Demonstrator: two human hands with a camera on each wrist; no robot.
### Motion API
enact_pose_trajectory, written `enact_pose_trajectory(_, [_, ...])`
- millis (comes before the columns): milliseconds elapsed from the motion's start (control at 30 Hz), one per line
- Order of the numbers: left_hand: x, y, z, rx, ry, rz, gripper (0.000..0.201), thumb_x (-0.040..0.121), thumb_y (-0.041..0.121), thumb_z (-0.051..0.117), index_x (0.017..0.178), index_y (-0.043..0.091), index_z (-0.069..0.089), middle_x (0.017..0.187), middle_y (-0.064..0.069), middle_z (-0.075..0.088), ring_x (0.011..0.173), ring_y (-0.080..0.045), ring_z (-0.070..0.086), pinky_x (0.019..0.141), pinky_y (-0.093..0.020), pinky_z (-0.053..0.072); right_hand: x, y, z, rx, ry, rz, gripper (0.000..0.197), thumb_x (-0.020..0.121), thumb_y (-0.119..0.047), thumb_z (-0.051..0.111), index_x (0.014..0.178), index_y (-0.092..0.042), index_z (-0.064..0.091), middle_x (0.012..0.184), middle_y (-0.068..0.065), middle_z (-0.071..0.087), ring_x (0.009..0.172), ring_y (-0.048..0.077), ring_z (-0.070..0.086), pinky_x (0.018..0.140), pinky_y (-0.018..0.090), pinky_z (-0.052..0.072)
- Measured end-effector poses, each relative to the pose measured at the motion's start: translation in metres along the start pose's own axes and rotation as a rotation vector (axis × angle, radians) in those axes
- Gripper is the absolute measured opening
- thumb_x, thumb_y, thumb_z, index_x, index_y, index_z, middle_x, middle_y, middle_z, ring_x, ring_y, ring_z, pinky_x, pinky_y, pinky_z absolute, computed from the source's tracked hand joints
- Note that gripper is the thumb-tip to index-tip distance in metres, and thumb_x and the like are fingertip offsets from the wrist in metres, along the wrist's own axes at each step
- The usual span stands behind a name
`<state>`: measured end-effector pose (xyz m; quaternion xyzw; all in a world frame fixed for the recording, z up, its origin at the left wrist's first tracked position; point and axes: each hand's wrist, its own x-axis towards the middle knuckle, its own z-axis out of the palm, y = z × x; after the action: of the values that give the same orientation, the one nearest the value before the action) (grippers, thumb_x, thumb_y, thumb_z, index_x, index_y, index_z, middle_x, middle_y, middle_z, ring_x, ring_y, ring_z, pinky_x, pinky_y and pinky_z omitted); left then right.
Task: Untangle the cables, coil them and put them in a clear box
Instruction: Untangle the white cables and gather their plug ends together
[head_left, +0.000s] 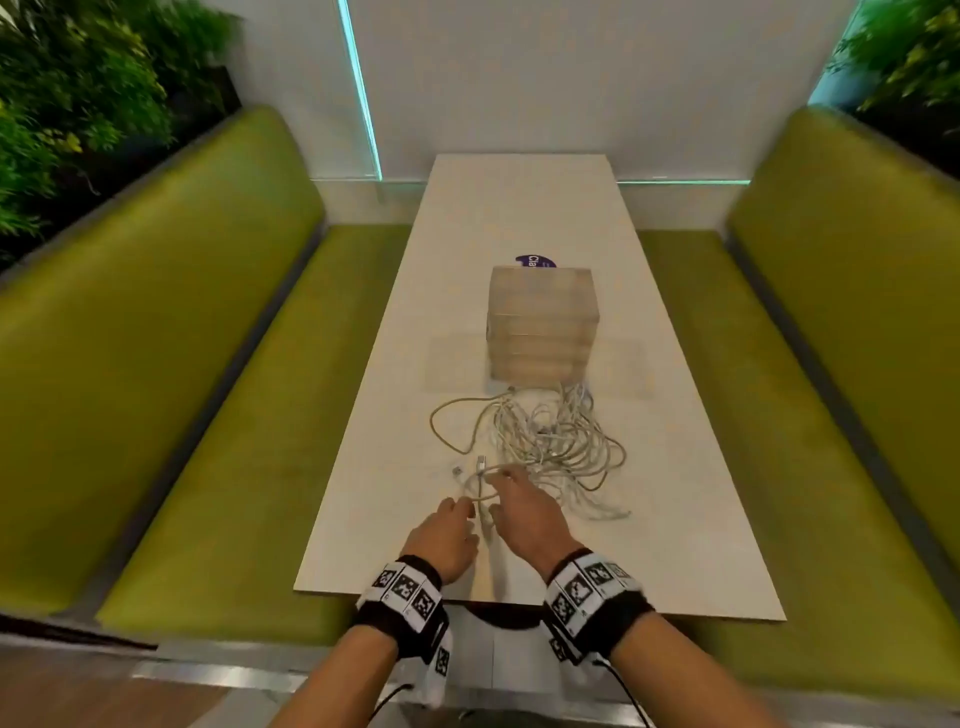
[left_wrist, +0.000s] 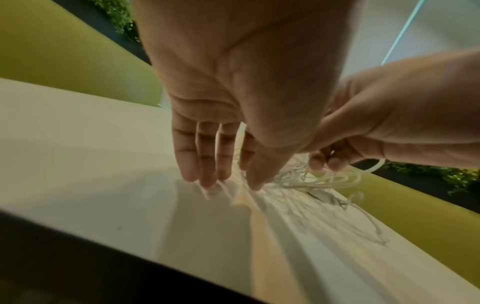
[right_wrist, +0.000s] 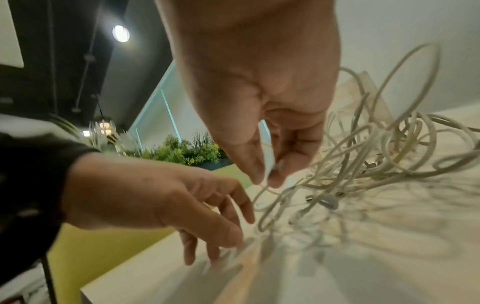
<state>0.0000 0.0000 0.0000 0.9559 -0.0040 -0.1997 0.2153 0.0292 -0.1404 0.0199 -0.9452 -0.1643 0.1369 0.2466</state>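
A tangle of white cables (head_left: 550, 441) lies on the pale table (head_left: 675, 519), just in front of a tall clear box (head_left: 543, 322). My right hand (head_left: 498, 480) is at the near edge of the tangle and pinches one strand between thumb and fingers (right_wrist: 265, 181). My left hand (head_left: 465, 506) is close beside it on the left. Its fingers (left_wrist: 207, 181) are nearly straight and point down, with the tips on loose strands on the table. In the right wrist view the cables (right_wrist: 376, 148) rise in loops, with plug ends low in the heap.
Green padded benches (head_left: 208, 415) run along both sides of the narrow table. A blue label (head_left: 535, 260) lies behind the box. The table's near edge (head_left: 519, 605) is under my wrists. Plants stand behind the benches.
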Motion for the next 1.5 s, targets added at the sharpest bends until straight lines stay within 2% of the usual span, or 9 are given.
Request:
enact_pose_trajectory(133, [-0.002,0.000,0.000,-0.216,0.075,-0.075,0.021,0.097,0.026,0.044,0.104,0.010,0.055,0.109,-0.010,0.059,0.097,-0.026,0.058,0.084,-0.034,0.044,0.001,0.004,0.001,-0.040,0.004,0.131,0.021,0.092,-0.022,0.051,0.105,-0.012,0.064,0.113,0.007,0.055,0.099,0.029,0.060,0.078,0.035,0.047])
enact_pose_trajectory(267, [-0.003,-0.002,0.002,-0.646,0.034,-0.142,0.032,0.099,0.037,0.044,0.087,0.010,0.056,0.086,-0.013,0.068,0.076,-0.026,0.063,0.077,-0.041,0.052,-0.012,0.011,0.003,0.226,0.046,0.011,0.012,0.088,-0.017,0.058,0.085,-0.012,0.068,0.086,0.000,0.054,0.081,0.015,0.055,0.069,0.027,0.037])
enact_pose_trajectory(433, [-0.007,0.006,0.000,-1.185,0.082,-0.170,0.018,0.098,0.012,0.048,0.103,-0.002,0.058,0.085,-0.016,0.068,0.068,-0.023,0.065,0.063,-0.031,0.055,-0.027,0.025,-0.003,0.362,-0.143,-0.050,0.010,0.085,-0.009,0.063,0.091,-0.009,0.070,0.083,-0.010,0.059,0.077,0.003,0.051,0.068,0.007,0.035])
enact_pose_trajectory(533, [-0.010,0.012,-0.010,-1.316,0.116,-0.099,0.014,0.098,0.001,0.044,0.102,-0.007,0.055,0.078,-0.018,0.065,0.059,-0.017,0.065,0.059,-0.027,0.055,-0.032,0.031,-0.002,0.335,-0.281,-0.012,0.009,0.086,-0.015,0.063,0.093,-0.014,0.069,0.083,-0.010,0.061,0.072,0.002,0.053,0.076,0.021,0.044])
enact_pose_trajectory(633, [-0.018,0.019,-0.022,-1.357,0.089,-0.047,0.013,0.098,0.008,0.046,0.093,0.000,0.056,0.072,-0.013,0.062,0.057,-0.017,0.064,0.061,-0.027,0.055,-0.035,0.032,-0.003,0.308,-0.270,0.026,0.005,0.088,-0.022,0.061,0.087,-0.021,0.066,0.088,-0.004,0.063,0.073,0.009,0.055,0.078,0.032,0.047])
enact_pose_trajectory(833, [-0.033,0.013,-0.053,-1.437,-0.006,0.032,0.040,0.100,0.031,0.041,0.103,-0.001,0.063,0.042,0.003,0.028,0.038,-0.011,0.028,0.056,-0.028,0.043,-0.036,0.044,-0.017,0.239,-0.246,0.075,0.022,0.094,-0.028,0.049,0.080,-0.018,0.064,0.085,-0.005,0.060,0.079,0.013,0.053,0.073,0.027,0.040])
enact_pose_trajectory(1000, [-0.035,0.008,-0.055,-1.555,0.122,0.068,0.039,0.099,0.034,0.036,0.118,0.006,0.055,0.059,0.003,0.033,0.049,-0.011,0.033,0.056,-0.026,0.041,-0.034,0.055,-0.019,0.169,-0.296,0.119,0.023,0.094,-0.027,0.050,0.080,-0.019,0.066,0.079,-0.010,0.057,0.083,0.014,0.055,0.073,0.025,0.039])
enact_pose_trajectory(1200, [-0.033,0.015,-0.034,-1.350,0.162,0.019,0.039,0.102,0.038,0.033,0.111,0.007,0.055,0.067,0.003,0.039,0.053,-0.010,0.030,0.053,-0.024,0.028,-0.041,0.048,-0.013,0.157,-0.331,0.113,0.020,0.089,-0.030,0.060,0.099,-0.015,0.071,0.104,0.002,0.069,0.095,0.017,0.060,0.078,0.026,0.042])
enact_pose_trajectory(1500, [-0.033,0.024,-0.003,-0.963,-0.039,0.085,0.033,0.102,0.030,0.037,0.114,0.014,0.063,0.106,-0.002,0.067,0.099,-0.013,0.064,0.082,-0.023,0.051,-0.041,0.024,-0.014,0.391,0.036,-0.009,0.009,0.088,-0.022,0.063,0.087,-0.016,0.070,0.090,0.000,0.067,0.083,0.013,0.058,0.077,0.028,0.044])
